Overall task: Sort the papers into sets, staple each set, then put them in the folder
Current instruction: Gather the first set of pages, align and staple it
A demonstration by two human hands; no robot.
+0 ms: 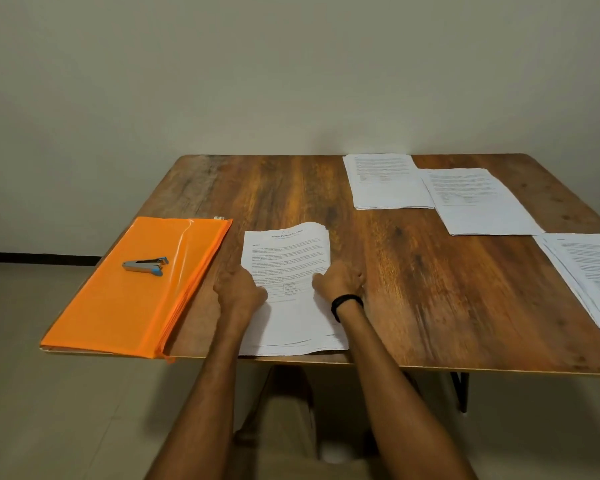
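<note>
A stack of printed papers (pixel 288 251) lies at the table's near edge in front of me, its top right corner curling up. My left hand (pixel 239 289) rests with curled fingers on the stack's left side. My right hand (pixel 340 280), a black band on its wrist, grips the stack's right edge. An orange zip folder (pixel 118 306) lies at the near left corner of the table. A grey and blue stapler (pixel 145 265) sits on top of the folder.
Three other paper piles lie on the wooden table (pixel 413 289): one at the back (pixel 385 181), one right of it (pixel 478 202), one at the right edge (pixel 593 271). A pale wall stands behind. Table legs show below the near edge.
</note>
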